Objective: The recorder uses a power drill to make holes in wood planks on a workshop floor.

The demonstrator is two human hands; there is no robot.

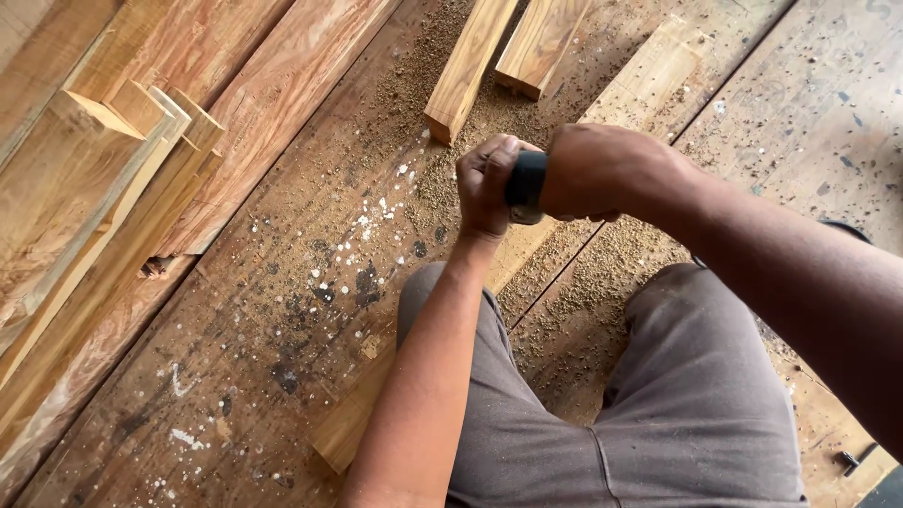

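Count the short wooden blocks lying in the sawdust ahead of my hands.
2. The left block lies just beyond the left hand; the right block lies beside it, cut off by the top edge. More may lie out of view.

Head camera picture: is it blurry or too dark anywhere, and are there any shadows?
Head view: soft, even daylight, with no glare. The left hand and right hand, closed together round a dark tool handle, look sharp, as does the sawdust on the plank floor. Only faint shadows sit under the wooden blocks. The near right forearm looks large and slightly soft.
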